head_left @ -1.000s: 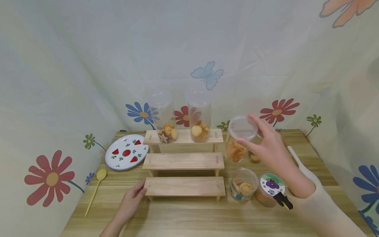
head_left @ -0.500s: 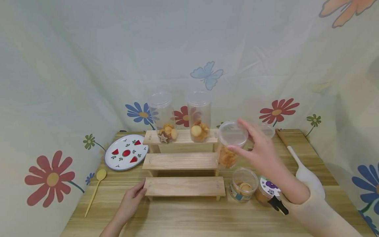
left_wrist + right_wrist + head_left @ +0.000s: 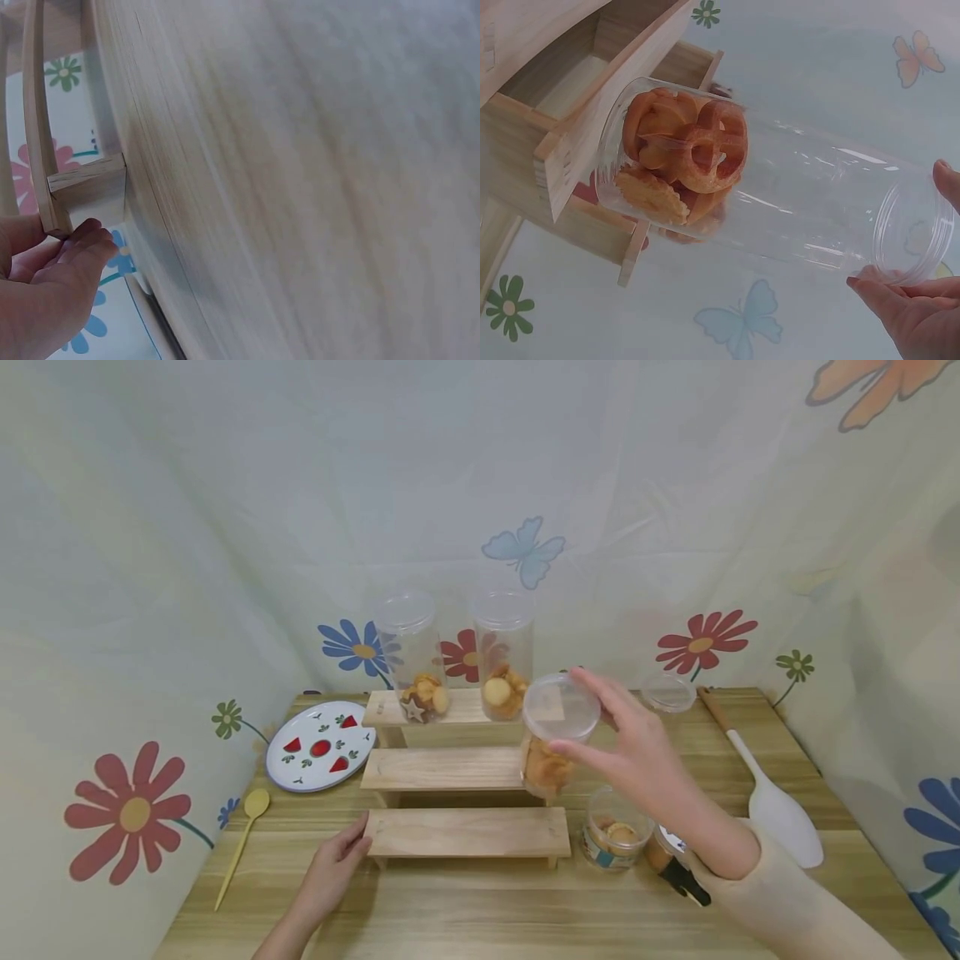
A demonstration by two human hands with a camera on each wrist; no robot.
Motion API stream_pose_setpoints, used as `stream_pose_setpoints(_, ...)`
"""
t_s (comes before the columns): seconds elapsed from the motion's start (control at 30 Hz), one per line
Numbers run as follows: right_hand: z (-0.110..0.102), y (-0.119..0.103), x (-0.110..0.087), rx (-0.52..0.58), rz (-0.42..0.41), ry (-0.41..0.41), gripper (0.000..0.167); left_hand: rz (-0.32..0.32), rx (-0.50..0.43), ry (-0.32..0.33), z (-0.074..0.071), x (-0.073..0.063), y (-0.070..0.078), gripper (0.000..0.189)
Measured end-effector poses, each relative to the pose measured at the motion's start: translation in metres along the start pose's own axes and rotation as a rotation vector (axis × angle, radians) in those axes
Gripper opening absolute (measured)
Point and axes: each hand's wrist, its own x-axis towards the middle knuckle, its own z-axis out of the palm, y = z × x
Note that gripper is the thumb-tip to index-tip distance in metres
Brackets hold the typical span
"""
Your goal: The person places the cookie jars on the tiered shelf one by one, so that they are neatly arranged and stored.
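A tall clear plastic jar (image 3: 546,765) with golden cookies in its bottom is gripped near its lid by my right hand (image 3: 637,750). It overlaps the right end of the middle tier of a three-step wooden stand (image 3: 465,831). In the right wrist view, pretzel-shaped cookies (image 3: 716,146) show through the wall, and fingers pinch the lid end. My left hand (image 3: 330,870) holds the left end of the lowest tier. The left wrist view has thumb and fingers on either side of that board (image 3: 45,150). Two similar jars, left jar (image 3: 420,685) and right jar (image 3: 504,681), stand on the top tier.
Right of the stand are an open short jar of cookies (image 3: 617,839), a partly hidden lidded jar (image 3: 660,852), a clear lid (image 3: 667,693) and a white spatula (image 3: 780,814). On the left lie a watermelon-patterned plate (image 3: 307,768) and a yellow spoon (image 3: 243,835). Floral cloth surrounds the table.
My right hand has carried the tall jar leftward and slightly down, from right of the stand to over the middle tier's right end. The left hand has stayed put.
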Motion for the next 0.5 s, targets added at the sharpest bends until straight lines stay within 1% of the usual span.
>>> stream_pose_setpoints(0.13,0.005,-0.003,0.002,0.043,-0.019,-0.005,0.081,0.001,0.01,0.0,0.0,0.0,0.0,0.044)
stream_pose_setpoints(0.5,0.022,-0.015,0.01,0.124,-0.026,-0.03,0.081,0.017,0.023,0.004,-0.001,-0.002,0.006,0.044)
